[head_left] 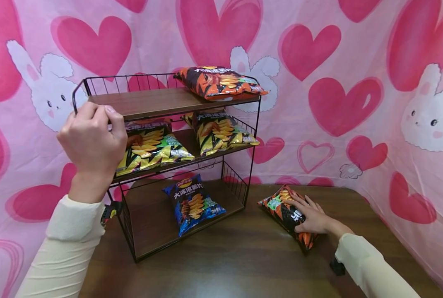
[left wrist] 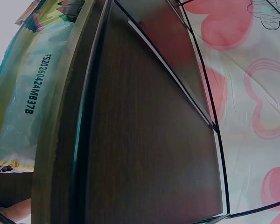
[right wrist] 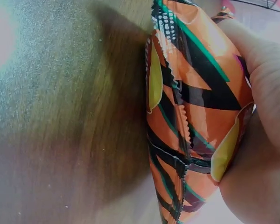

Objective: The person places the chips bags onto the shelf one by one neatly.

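Note:
A black wire rack [head_left: 253, 165] with three brown shelves stands on the table. At its top left front corner my left hand [head_left: 96, 138] grips the frame, fingers curled tight. On the table right of the rack lies an orange and black bag of potato chips [head_left: 281, 207]. My right hand [head_left: 312, 217] rests over this bag with fingers spread nearly straight across it and the thumb along the near side. Seen from the right wrist, the same bag [right wrist: 200, 98] shows its crimped end seam, with the hand [right wrist: 270, 93] against its face.
Another orange chip bag [head_left: 221, 82] lies on the top shelf's right end. Two yellow and black chip bags [head_left: 152, 147] fill much of the middle shelf. A blue chip bag [head_left: 193, 205] lies on the bottom shelf. A pink heart-patterned cloth [head_left: 355, 54] hangs behind the table [head_left: 221, 260].

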{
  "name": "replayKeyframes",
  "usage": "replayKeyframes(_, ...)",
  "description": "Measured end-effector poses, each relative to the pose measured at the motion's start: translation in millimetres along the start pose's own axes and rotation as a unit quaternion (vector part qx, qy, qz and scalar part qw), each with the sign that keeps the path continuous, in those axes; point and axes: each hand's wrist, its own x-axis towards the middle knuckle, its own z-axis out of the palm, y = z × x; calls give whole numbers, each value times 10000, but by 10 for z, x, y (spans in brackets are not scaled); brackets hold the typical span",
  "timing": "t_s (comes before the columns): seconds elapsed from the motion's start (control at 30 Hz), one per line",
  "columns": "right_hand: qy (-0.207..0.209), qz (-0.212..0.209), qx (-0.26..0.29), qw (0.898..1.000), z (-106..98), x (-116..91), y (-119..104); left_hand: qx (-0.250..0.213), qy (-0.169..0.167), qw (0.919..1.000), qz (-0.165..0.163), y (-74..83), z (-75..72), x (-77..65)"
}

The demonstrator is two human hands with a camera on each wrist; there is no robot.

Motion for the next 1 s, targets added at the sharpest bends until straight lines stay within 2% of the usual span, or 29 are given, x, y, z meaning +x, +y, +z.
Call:
replayKeyframes(0.17,-44,-117,-236,9996,-40,9,-11,1,-28,10000,-8,-4,3,-6)
replayKeyframes(0.27,94,45,-703,9975,-42,-15,-115,-13,-99,9999,-42,-8,2,-30)
replayKeyframes(0.37,191,725,-1121,9909,-61,-39,-338,-6,-167,9998,-58,-13,3,-44)
replayKeyframes(0.5,125,1875,-1334,9731,-125,-15,-637,-7,-185,9998,-79,-13,2,-33)
replayKeyframes(0.57,-6,2190,-1505,9640,-139,28,-708,-2,-178,9998,-72,-10,-5,-21)
replayKeyframes(0.7,-228,2329,-1751,9563,-128,105,-763,16,-137,9999,-49,-9,-10,-2)
replayKeyframes(0.87,-390,2404,-1620,9563,-37,172,-719,12,-98,10000,-17,-9,-10,-2)
replayKeyframes(1.0,-373,2263,-1715,9581,31,194,-658,5,-66,10000,-10,-14,-9,-2)
